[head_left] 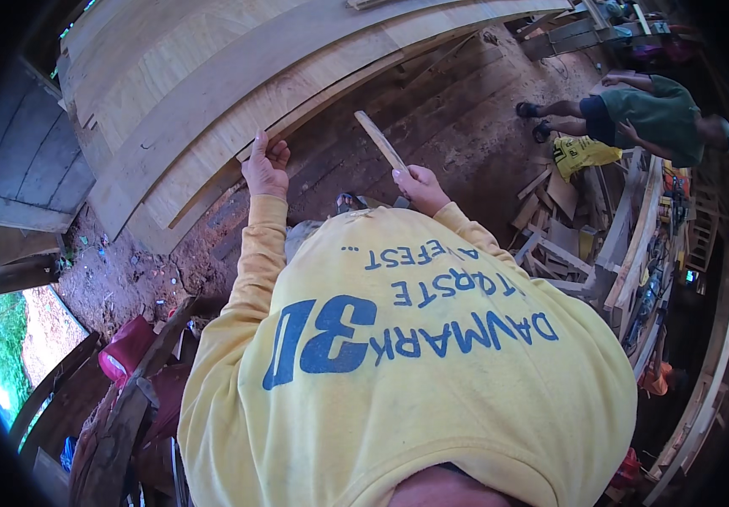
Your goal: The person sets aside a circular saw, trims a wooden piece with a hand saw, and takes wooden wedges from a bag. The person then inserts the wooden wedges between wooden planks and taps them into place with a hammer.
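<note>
Wooden strip (380,142) clamped in my right hand (419,188), pointing eleven o'clock; left hand (266,171) at stacked boards (233,95), can't tell if gripping.

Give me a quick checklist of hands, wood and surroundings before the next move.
1. Strip in right hand: ok, held near one end.
2. Strip apart from boards: ok, gap visible.
3. Left hand's grip on boards: cannot tell; it is at their edge.
4. Board edges flush: not ok, staggered.
5. Co-worker apart from strip: ok, off to the right.
6. Right side uncluttered: not ok, scrap wood heaped there.
</note>
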The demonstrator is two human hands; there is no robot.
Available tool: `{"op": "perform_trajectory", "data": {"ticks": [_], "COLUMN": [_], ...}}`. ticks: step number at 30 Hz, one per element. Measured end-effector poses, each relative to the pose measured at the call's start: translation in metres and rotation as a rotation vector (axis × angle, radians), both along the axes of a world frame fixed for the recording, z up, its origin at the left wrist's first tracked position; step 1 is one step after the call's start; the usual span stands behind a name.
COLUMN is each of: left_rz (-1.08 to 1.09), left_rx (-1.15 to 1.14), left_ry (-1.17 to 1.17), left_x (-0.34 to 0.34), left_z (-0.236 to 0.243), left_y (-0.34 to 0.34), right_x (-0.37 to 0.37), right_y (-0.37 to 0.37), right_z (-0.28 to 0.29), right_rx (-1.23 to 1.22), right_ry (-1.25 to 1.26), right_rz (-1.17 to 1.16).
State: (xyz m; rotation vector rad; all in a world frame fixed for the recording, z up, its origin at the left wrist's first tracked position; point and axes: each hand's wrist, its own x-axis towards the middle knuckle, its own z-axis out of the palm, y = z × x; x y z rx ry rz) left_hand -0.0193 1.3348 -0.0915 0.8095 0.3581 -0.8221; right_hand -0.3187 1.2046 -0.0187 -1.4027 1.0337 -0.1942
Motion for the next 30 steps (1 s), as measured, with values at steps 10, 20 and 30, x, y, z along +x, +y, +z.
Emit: {"op": "perform_trajectory", "data": {"ticks": [10,20,30], "left_rz": [0.081,0.129,0.254], "left_rx": [-0.026,0.157,0.095], "left_ry": [0.091,-0.140,-0.197], "left_x": [-0.006,-0.010,-0.015], "left_z": [0.026,0.016,0.004], "left_y": [0.008,0.006,0.002], "right_x": [-0.012,0.023,0.084], "right_y": [-0.026,-0.091,-0.199], "right_z": [-0.003,0.020,-0.013], "right_rx": [-0.037,0.016,-0.214], "right_ry": [0.002,-0.183,-0.226], "right_rz": [-0.067,-0.227,-0.138]}}
